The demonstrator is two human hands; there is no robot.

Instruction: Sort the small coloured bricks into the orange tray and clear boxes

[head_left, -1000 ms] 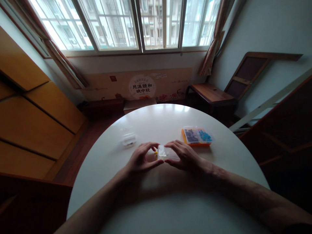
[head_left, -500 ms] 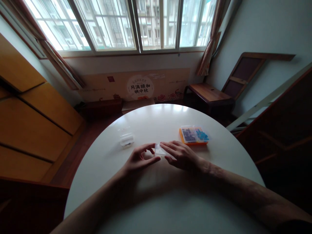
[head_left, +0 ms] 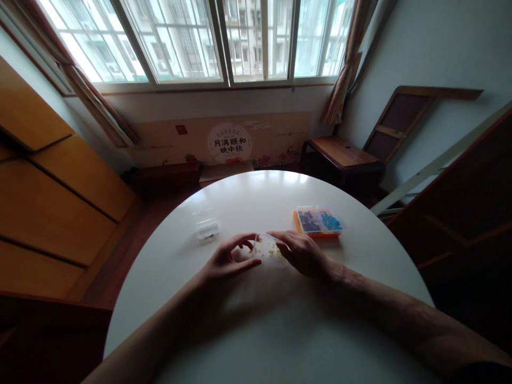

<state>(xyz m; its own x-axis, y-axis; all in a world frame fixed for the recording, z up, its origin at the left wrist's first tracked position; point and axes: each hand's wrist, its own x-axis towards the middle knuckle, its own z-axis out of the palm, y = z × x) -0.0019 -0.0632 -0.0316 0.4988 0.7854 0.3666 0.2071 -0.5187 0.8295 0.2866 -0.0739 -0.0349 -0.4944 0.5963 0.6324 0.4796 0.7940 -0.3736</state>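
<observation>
A small clear plastic box with tiny yellow pieces in it is between my two hands, low over the white table. From its left side my left hand grips it, thumb at the near edge and fingers at the far edge. My right hand closes on the right side, fingers along the far corner and thumb near the yellow pieces. Beyond my left hand lies an open clear case. Past my right hand is an orange tray bearing a clear divided box of dark and blue pieces.
The round white table has a curved far edge below the window. A wooden chair stands beyond it on the right, and yellow-brown cabinets line the left side.
The clear box has tipped so its yellow pieces now show, where a pale flat surface showed before. My right hand's fingers have drawn back from over it to its right edge.
</observation>
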